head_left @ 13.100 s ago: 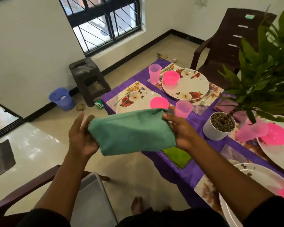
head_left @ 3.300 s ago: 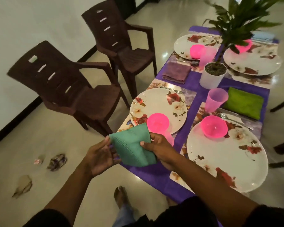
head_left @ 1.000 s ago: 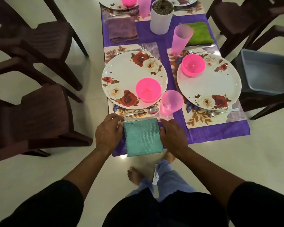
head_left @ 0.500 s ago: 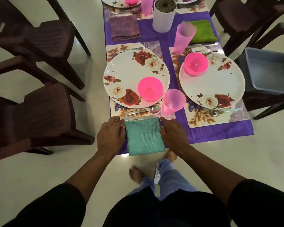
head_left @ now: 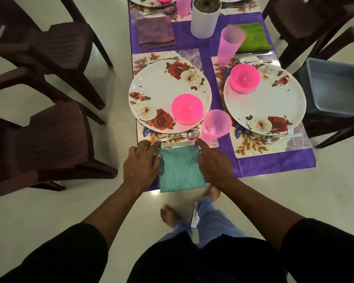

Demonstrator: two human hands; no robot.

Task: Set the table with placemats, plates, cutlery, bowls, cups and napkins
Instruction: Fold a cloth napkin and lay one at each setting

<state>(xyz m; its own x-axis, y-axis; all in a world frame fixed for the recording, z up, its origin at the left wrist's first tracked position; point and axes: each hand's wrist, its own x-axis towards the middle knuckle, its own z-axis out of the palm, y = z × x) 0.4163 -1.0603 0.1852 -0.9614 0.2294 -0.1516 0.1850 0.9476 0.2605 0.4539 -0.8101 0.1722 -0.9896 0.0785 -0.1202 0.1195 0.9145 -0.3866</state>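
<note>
A teal napkin lies folded at the near end of the table, on the purple cloth, and its near edge hangs a little over the table end. It is a rectangle; its long axis runs from the person toward the plates, and its far short edge touches the knife that lies across in front of it.

The left hand rests flat at the left edge of the napkin with its fingers loose and spread, closed around nothing. The right hand rests at the right edge, also not closed, with the index finger stretched toward the far right corner. Both hands touch the napkin at its sides.

Behind the knife there is a spoon, then the left plate with roses, on a placemat. A pink bowl stands upright on this plate, at its near right part, and it is empty. A pink cup stands just beside the plate on the right, also empty.

The right plate carries a second pink bowl at its far left part, empty too. A taller pink cup stands behind it, and a green napkin lies beside that cup. A purple napkin lies beyond the left placemat. A white pot filled with small stones stands in the middle of the table. A grey tub sits on a chair on the right; what I can see of its inside is bare.
</note>
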